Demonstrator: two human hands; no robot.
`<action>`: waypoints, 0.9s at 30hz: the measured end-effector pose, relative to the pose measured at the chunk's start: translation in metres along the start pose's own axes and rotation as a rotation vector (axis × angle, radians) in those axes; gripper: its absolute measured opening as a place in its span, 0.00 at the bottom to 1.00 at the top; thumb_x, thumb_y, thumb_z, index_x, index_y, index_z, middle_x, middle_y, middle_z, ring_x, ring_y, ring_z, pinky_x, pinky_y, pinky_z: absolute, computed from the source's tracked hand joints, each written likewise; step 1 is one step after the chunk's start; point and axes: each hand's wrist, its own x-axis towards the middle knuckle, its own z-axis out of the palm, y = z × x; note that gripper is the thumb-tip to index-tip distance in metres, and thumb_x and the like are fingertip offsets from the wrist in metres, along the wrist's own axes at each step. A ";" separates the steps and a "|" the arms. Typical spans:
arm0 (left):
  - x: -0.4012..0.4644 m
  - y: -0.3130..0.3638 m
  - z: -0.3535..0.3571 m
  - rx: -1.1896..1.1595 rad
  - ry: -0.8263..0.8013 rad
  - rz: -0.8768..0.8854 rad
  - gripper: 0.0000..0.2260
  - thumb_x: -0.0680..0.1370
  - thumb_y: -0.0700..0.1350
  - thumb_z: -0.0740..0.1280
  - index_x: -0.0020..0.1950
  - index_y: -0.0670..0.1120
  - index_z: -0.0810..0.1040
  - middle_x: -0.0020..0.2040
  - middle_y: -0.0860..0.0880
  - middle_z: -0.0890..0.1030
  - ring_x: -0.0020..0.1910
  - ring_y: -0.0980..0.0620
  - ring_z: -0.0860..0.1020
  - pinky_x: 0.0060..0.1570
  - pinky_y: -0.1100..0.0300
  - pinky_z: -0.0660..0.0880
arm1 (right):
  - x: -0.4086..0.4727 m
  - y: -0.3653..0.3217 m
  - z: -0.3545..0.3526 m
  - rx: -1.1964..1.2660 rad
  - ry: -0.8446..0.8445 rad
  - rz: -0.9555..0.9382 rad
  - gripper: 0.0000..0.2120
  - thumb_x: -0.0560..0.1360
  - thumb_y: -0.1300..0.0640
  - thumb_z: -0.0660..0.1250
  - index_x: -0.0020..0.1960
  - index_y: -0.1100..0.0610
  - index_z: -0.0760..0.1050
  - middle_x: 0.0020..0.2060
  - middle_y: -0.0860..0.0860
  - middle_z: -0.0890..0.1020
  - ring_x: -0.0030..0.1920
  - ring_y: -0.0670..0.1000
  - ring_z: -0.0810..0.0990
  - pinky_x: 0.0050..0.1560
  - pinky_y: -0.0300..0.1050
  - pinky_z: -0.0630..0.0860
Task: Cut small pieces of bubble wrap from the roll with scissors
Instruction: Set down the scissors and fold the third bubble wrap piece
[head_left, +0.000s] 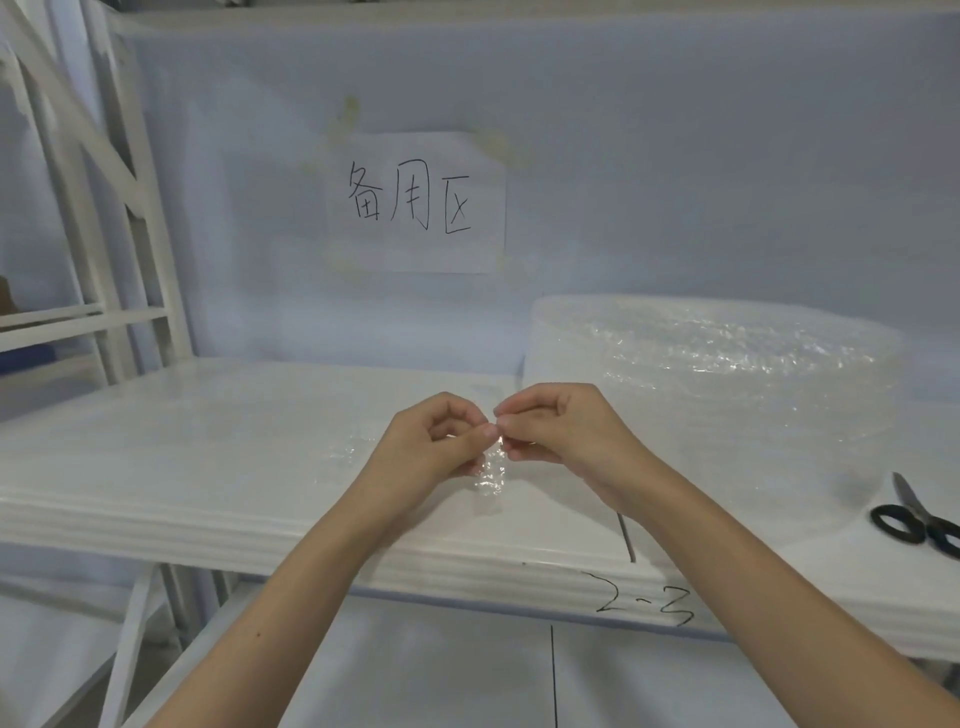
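White table (208, 467), small clear bubble-wrap piece (492, 475)

Two bare forearms reach up from the bottom edge and converge at the centre. The left forearm enters from 7 o'clock, the right from 4 o'clock. The left hand (434, 441) is curled, its fingers bent inward and thumb pointing toward 3 o'clock. The right hand (563, 428) mirrors it, knuckles up, fingers folded under. Thumb and forefinger tips of both hands meet, each pinching the top edge of a small clear bubble-wrap strip (492, 475) hanging toward 6 o'clock.
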 end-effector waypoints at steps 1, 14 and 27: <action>0.001 0.000 0.000 -0.012 0.002 0.000 0.02 0.76 0.38 0.71 0.46 0.41 0.79 0.32 0.49 0.80 0.32 0.53 0.79 0.39 0.61 0.80 | 0.002 0.001 0.001 -0.004 0.013 -0.011 0.03 0.73 0.67 0.71 0.46 0.63 0.81 0.35 0.56 0.83 0.34 0.49 0.82 0.46 0.44 0.83; 0.009 -0.008 -0.005 -0.020 0.117 -0.019 0.07 0.79 0.37 0.65 0.51 0.44 0.83 0.37 0.45 0.85 0.33 0.50 0.79 0.42 0.55 0.81 | 0.015 0.012 0.007 -0.078 0.026 -0.144 0.07 0.76 0.66 0.66 0.51 0.59 0.79 0.33 0.55 0.84 0.33 0.50 0.81 0.39 0.44 0.81; 0.010 -0.010 -0.008 -0.068 0.126 -0.065 0.09 0.79 0.39 0.65 0.49 0.39 0.85 0.42 0.41 0.84 0.36 0.49 0.79 0.43 0.56 0.80 | 0.015 0.018 0.008 -0.060 0.053 -0.173 0.04 0.74 0.66 0.69 0.47 0.64 0.83 0.39 0.61 0.84 0.35 0.48 0.81 0.37 0.40 0.80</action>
